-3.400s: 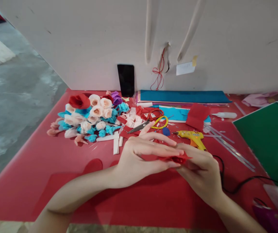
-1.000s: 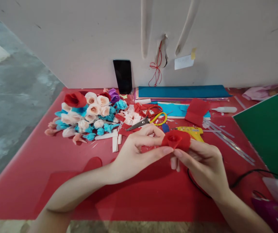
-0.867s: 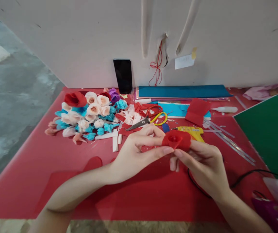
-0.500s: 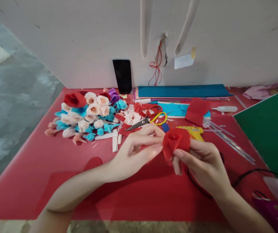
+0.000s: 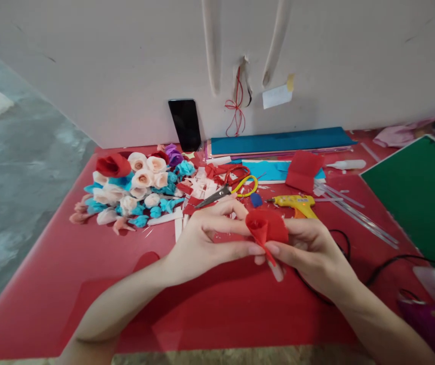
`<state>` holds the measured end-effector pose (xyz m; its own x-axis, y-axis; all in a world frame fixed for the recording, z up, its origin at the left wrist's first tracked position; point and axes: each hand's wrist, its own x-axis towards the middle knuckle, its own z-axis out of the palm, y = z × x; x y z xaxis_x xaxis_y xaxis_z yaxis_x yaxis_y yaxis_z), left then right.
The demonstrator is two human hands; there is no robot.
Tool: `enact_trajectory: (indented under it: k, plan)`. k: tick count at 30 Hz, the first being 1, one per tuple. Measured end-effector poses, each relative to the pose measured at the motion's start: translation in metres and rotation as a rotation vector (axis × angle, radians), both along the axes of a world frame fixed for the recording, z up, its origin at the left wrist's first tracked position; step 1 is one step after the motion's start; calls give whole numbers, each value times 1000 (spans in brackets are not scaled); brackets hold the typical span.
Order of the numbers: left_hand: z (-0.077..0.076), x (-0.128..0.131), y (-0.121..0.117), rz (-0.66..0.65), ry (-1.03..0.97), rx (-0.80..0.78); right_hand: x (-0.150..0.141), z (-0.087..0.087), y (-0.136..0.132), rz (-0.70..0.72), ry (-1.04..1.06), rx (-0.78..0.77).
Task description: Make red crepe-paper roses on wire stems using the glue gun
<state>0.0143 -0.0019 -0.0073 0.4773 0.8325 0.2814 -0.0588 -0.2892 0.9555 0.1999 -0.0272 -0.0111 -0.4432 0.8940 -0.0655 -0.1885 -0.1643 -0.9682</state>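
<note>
A red paper flower is held between both hands above the front of the red table. My left hand pinches its left side, thumb low near the base. My right hand grips the right petal and the base, its thumb close to the left thumb. The flower tilts, with its rolled centre facing up and left and a narrow tip pointing down. Just beyond the hands lie scissors with red and yellow handles, a blue piece and a yellow glue gun.
Finished paper flowers in white, blue and red heap at the left. Paper scraps, folded red paper, clear glue sticks and a white bottle lie behind. A phone leans on the wall; a green board stands right.
The flower has been tipped and its lower petal folded inward to a narrow point. Both thumbs have come closer together at its base. The camera view has shifted slightly.
</note>
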Motion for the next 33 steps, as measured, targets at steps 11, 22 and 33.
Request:
enact_trajectory:
  k: [11,22,33]
  plan:
    - [-8,8,-4,59,-61,-113,-5,-4,-2,-96,-16,66]
    - [-13,9,-5,78,-125,-71,-4,-2,-2,-81,-7,89]
    - [-13,6,-2,23,-41,134,-3,-3,-4,-91,-1,46]
